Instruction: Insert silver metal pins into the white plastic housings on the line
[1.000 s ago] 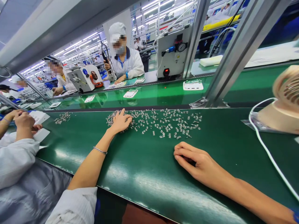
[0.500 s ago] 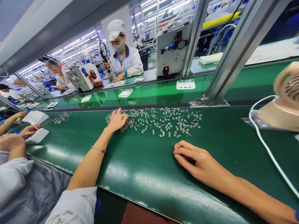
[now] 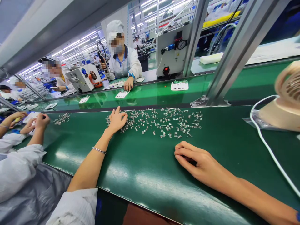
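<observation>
Small metal parts (image 3: 168, 122), shaped like little clips, lie scattered across the green work surface (image 3: 145, 175). My left hand (image 3: 117, 120) rests on the denser left end of the scatter, fingers spread, touching parts there; whatever is under the palm is hidden. Nearer to me and to the right, my right hand (image 3: 194, 157) lies on the surface just below the scatter. Its fingers are curled with the tips together, and nothing shows in them.
A smaller heap of similar parts (image 3: 62, 118) lies at left, near a neighbour's hands (image 3: 41, 122). Beyond a dark edge, white panels (image 3: 179, 85) sit on a green belt. At right stand a beige fan (image 3: 286, 100), its white cable (image 3: 264, 140) and a slanted metal post (image 3: 239, 53).
My left hand has shifted very slightly; my right hand has stayed still. The co-worker opposite has reached to a white panel. The neighbour's hands at left have moved, and panels have slid left.
</observation>
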A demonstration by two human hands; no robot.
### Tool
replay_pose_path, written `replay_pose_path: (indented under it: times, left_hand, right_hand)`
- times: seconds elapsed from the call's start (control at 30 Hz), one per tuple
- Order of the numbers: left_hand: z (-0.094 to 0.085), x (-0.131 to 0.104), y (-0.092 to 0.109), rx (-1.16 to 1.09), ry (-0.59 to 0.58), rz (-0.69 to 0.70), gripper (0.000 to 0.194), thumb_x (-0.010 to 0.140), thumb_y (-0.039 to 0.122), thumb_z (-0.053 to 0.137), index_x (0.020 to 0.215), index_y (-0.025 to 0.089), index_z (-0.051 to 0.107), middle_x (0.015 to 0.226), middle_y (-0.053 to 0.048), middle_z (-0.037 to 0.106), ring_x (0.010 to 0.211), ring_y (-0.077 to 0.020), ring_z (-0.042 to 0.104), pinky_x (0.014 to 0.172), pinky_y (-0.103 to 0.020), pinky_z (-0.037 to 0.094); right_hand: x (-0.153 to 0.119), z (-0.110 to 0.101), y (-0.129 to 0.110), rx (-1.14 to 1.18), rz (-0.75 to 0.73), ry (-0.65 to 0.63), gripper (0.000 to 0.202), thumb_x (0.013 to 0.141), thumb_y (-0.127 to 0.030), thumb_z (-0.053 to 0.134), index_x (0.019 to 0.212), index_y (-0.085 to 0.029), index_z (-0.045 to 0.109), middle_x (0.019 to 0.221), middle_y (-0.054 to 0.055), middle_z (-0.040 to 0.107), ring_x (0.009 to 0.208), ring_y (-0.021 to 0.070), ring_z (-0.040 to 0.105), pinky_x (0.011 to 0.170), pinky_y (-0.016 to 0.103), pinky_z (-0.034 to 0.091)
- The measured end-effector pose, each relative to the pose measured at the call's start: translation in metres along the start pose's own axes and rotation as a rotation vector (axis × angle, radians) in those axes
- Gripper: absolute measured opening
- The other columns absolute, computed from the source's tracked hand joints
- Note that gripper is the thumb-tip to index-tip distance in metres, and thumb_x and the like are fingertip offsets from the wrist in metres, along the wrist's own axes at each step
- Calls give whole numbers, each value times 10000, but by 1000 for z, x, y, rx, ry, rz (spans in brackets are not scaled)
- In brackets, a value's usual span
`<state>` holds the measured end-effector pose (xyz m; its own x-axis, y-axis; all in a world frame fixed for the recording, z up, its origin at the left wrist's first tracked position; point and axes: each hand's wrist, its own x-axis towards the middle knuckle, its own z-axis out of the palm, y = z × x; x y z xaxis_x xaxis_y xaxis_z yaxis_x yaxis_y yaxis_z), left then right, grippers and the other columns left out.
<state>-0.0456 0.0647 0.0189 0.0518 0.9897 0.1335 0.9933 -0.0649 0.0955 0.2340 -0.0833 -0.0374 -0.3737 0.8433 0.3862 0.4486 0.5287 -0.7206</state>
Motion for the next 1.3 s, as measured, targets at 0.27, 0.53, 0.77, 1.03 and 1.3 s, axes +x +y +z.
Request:
replay_pose_path:
  times: [0.27, 0.53, 0.77, 1.03, 1.3]
  left_hand:
    - [6, 1, 24, 2, 31, -89, 288, 817, 455, 499, 833, 221, 665, 1525, -7, 181, 1371, -426, 94, 1056, -612, 180]
    - [13, 7, 33, 7, 9, -176, 279, 749, 457, 585, 728, 184, 640, 1507, -50, 234, 1348, -447, 161, 1048, -614, 204]
    - [13, 5, 28, 20, 11, -199, 252, 773, 390, 586, 899, 179, 641, 1505, -64, 239, 1356, -372, 195, 1054, -606, 219]
    - [16, 3, 31, -6, 75, -187, 146, 795, 279, 545, 846, 213, 665, 1488, -55, 288, 1353, -395, 209, 1055, -591, 207]
    - [-7, -2, 30, -148, 151, -166, 145, 808, 280, 528, 802, 235, 666, 1452, -48, 359, 1353, -380, 228, 1032, -595, 241]
  right_hand:
    - [0, 2, 2, -9, -7, 7, 294, 887, -294, 379, 715, -186, 592, 785, 56, 565, 558, 97, 496, 503, 235, 426]
    - [1, 1, 1, -26, -34, 14, 281, 886, -238, 367, 695, -175, 564, 768, 48, 545, 570, 94, 489, 531, 232, 425]
    - [1, 2, 0, -24, -31, 11, 281, 887, -232, 360, 709, -172, 570, 772, 53, 542, 581, 98, 490, 537, 236, 424]
    - [0, 2, 2, -13, -15, 5, 276, 887, -250, 375, 708, -173, 570, 774, 53, 539, 579, 101, 486, 540, 241, 421]
    - [0, 3, 3, 5, -4, 2, 272, 884, -266, 379, 705, -180, 565, 786, 55, 542, 578, 103, 490, 541, 248, 419]
